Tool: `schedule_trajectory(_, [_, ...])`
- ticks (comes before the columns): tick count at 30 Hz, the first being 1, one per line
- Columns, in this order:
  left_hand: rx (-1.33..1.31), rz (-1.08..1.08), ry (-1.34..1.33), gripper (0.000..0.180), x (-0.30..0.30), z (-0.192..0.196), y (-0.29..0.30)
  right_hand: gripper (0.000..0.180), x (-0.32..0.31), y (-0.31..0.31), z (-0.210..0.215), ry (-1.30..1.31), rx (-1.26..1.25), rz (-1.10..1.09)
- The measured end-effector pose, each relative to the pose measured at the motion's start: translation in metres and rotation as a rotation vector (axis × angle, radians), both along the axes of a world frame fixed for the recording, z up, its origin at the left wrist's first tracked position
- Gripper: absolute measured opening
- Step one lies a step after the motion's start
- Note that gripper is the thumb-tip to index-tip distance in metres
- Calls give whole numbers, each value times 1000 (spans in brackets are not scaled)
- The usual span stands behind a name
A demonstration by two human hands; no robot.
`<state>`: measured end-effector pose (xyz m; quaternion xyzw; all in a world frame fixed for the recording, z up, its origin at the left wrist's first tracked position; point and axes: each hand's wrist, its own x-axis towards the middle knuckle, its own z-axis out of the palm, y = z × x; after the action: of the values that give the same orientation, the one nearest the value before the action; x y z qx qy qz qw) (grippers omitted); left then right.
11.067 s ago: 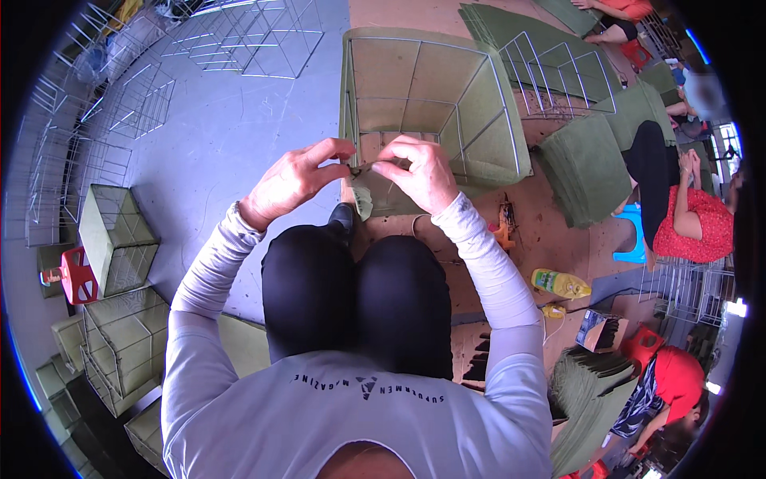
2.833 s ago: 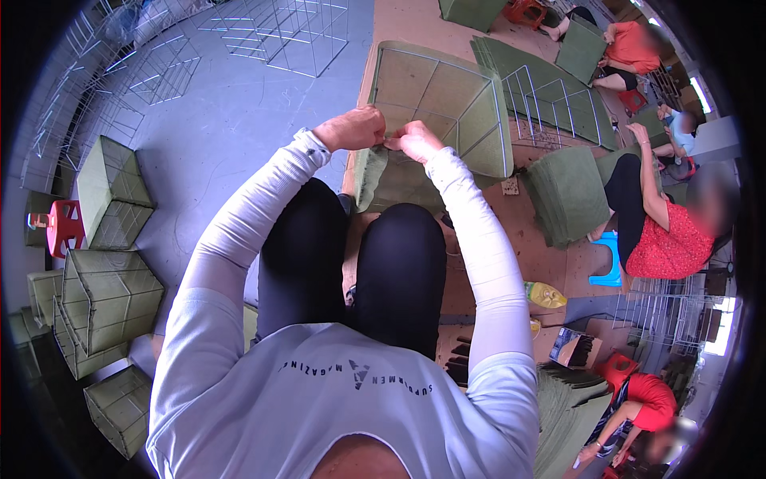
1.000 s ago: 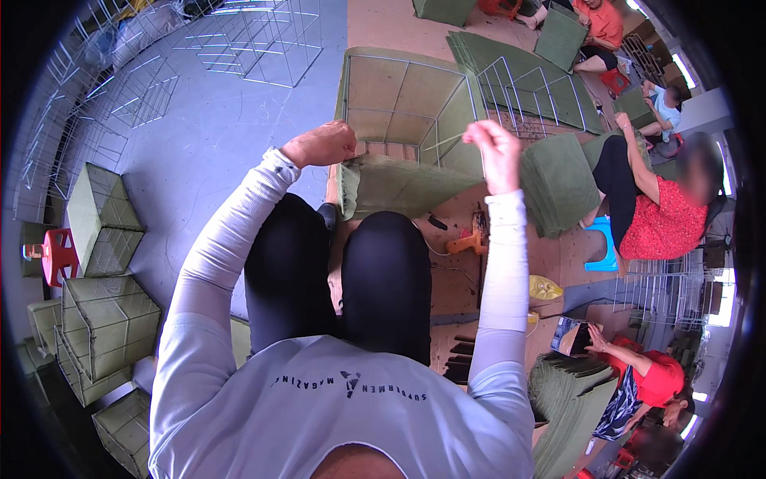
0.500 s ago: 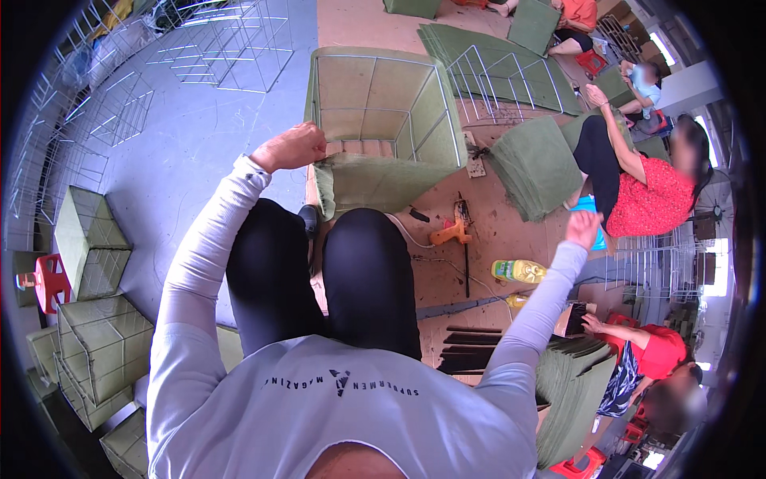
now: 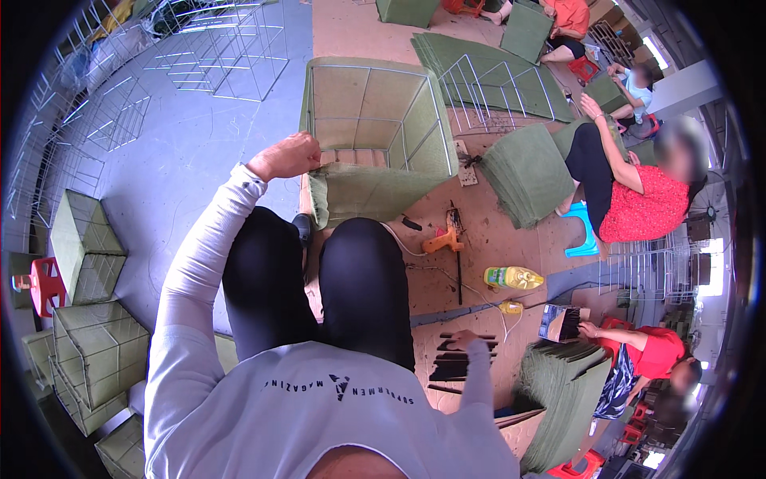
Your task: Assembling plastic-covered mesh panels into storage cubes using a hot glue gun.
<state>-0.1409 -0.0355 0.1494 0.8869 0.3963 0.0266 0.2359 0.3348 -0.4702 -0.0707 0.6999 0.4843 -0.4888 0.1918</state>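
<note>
A box-shaped wire frame [image 5: 388, 120] stands in front of my knees, wrapped in green fabric sheet [image 5: 375, 191]. At its near left corner my left hand [image 5: 289, 156] is closed, its fingers pinching the sheet's edge against the wire. My right hand [image 5: 464, 342] is low on the right, over several black glue sticks [image 5: 452, 369] laid in a row on cardboard. Its fingers look stretched out at the row's far end, and I see nothing held in them. An orange glue gun [image 5: 444, 239] with a black stick through it rests on the floor, right of my knees.
A yellow bottle [image 5: 512, 278] lies right of the glue gun. Stacked green sheets [image 5: 523, 176] sit farther right, another stack [image 5: 562, 399] beside my right arm. A co-worker in red [image 5: 642, 199] sits nearby. Wire frames [image 5: 231, 60] and covered boxes [image 5: 86, 243] stand left.
My right hand has come down and inward from above the yellow bottle to the black glue sticks. My left hand stays at the frame's corner. The whole view has shifted slightly.
</note>
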Motion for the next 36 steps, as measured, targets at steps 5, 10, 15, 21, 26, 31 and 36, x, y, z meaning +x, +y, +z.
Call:
schedule_trajectory(5, [73, -50, -102, 14, 5, -1, 4, 35, -19, 47, -21, -176, 271, 298])
schedule_trajectory(10, [-59, 0, 15, 12, 8, 8, 6, 27, -30, 141, 49, -352, 746, -49])
schedule_trajectory(15, [-15, 6, -27, 12, 2, 2, 5, 33, -67, 202, 75, 61, 936, -290])
schedule_trajectory(21, [-15, -34, -50, 13, 7, 4, 6, 14, -125, 254, 130, 233, 1407, -444])
schedule_trajectory(26, [15, -25, -174, 15, 0, 12, 1, 18, -82, 286, 75, 194, 1362, -662])
schedule_trajectory(31, [-23, -57, -214, 10, 0, 9, 8, 20, -5, 244, -39, 23, 1169, -879])
schedule_trajectory(36, [-67, -61, -160, 8, -6, 21, 2, 15, -17, 208, -164, 235, 611, -1388])
